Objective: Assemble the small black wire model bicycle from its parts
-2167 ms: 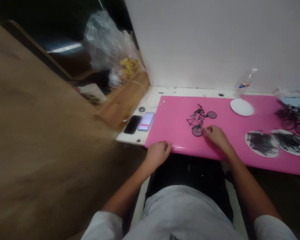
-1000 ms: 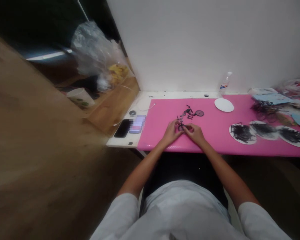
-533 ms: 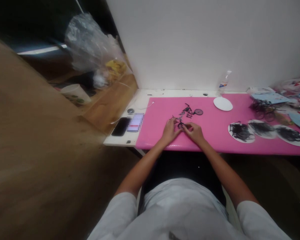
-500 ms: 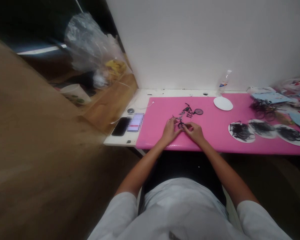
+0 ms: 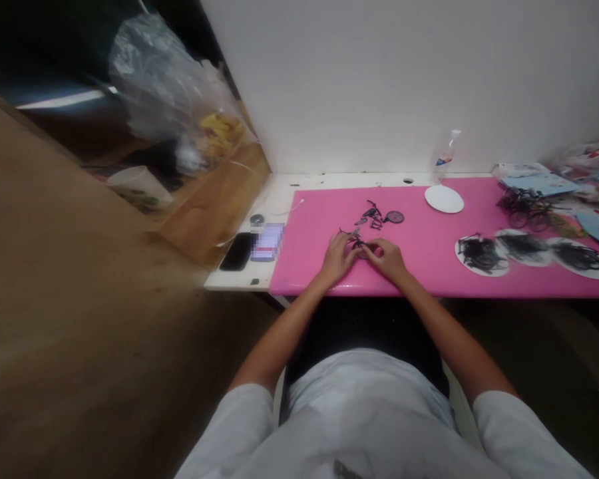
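1. Left hand (image 5: 335, 259) and right hand (image 5: 388, 261) both pinch a black miniature bicycle frame (image 5: 358, 244), near the pink tablecloth's (image 5: 309, 269) front edge.
2. Loose bicycle parts (image 5: 373, 214) lie just behind.
3. Near the back edge, the plastic bottle's (image 5: 446, 152) blue label is too small to read.

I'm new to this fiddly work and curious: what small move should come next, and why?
Perhaps the right hand should press gently toward the left hand: both grip small dark bike parts between them, though how these join is hidden. The gray wheel lies beyond the hands, so it can probably wait.
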Motion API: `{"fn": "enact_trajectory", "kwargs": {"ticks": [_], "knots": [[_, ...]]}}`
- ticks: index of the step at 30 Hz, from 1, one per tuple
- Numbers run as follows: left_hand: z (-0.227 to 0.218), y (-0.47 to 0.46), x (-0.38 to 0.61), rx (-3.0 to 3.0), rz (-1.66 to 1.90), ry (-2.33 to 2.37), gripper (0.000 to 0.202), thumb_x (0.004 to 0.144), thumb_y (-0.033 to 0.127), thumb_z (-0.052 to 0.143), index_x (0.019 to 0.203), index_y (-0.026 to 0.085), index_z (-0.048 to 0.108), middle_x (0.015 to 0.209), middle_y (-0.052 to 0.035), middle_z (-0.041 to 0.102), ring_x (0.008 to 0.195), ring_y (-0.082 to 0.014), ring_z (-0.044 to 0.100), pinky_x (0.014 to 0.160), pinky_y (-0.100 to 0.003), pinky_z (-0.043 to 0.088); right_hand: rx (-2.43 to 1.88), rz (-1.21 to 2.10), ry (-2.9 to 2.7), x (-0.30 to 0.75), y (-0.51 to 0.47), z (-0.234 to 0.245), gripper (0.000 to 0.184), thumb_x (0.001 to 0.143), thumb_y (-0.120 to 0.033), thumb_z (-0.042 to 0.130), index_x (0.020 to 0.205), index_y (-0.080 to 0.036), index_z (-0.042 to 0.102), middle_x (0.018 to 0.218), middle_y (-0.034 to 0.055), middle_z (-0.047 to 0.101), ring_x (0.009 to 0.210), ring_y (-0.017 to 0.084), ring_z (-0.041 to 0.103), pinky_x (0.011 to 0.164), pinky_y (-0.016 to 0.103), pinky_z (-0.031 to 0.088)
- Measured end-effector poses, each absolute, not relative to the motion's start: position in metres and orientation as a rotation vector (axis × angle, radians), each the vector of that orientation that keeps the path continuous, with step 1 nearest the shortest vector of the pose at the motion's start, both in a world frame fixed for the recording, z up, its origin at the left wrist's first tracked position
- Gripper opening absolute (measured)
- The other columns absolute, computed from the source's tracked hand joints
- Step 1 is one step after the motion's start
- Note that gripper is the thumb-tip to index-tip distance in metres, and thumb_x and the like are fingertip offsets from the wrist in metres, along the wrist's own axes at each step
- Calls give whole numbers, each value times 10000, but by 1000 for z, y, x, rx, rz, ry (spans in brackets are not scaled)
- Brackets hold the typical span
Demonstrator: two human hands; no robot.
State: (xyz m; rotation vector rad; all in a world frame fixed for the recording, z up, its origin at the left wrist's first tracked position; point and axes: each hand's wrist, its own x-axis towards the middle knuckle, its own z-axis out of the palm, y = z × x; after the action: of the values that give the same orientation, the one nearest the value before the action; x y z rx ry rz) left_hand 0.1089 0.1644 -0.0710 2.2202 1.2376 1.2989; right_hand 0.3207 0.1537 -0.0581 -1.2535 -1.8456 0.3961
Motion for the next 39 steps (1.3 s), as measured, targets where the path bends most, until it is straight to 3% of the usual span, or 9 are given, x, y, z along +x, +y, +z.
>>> {"fn": "enact_trajectory", "kwargs": {"ticks": [8,13,17,22,34,39], "knots": [[-65,162,112,2163,1298,1291,305,1091,375,684,1334,191,681,1254,-133,736,1213,-297,650,1098,-482,555,-1190,374,-1878,319,151,-56,333,1039,-516,660,1084,-220,808,1042,115,830,927,271,763,918,414,618],[-70,169,109,2030,1392,1276,250,1081,354,683,1273,195,706,1206,-126,743,1144,-271,666,1038,-445,583,-1082,349,-1981,318,148,-55,340,1026,-485,692,1221,-232,809,1086,105,819,1004,276,740,986,428,612],[-77,177,106,1930,1456,1230,346,1093,360,643,1386,179,684,1266,-142,735,1168,-254,685,1044,-421,590,-1068,346,-2047,320,149,-55,345,995,-452,753,1255,-231,798,1135,115,812,1071,299,731,1016,456,605],[-82,182,103,1798,1435,1232,457,1126,482,572,1452,175,664,1375,-176,723,1208,-255,716,1041,-416,606,-1088,372,-2102,322,155,-59,481,910,-475,904,1311,-239,781,1160,120,804,1113,321,724,1041,483,601],[-97,190,101,1674,1569,1113,646,1069,721,581,1411,190,717,1375,-189,759,1209,-295,738,1042,-467,607,-1119,310,-2122,323,159,-68,360,965,-395,882,1268,-225,788,1172,121,809,1113,312,732,955,451,621],[-95,189,101,1655,1571,1085,633,1059,710,613,1416,196,713,1387,-189,767,1209,-293,756,1023,-455,612,-1090,314,-2117,324,159,-69,387,972,-373,877,1315,-230,772,1140,109,812,1092,305,738,940,443,622]]}}
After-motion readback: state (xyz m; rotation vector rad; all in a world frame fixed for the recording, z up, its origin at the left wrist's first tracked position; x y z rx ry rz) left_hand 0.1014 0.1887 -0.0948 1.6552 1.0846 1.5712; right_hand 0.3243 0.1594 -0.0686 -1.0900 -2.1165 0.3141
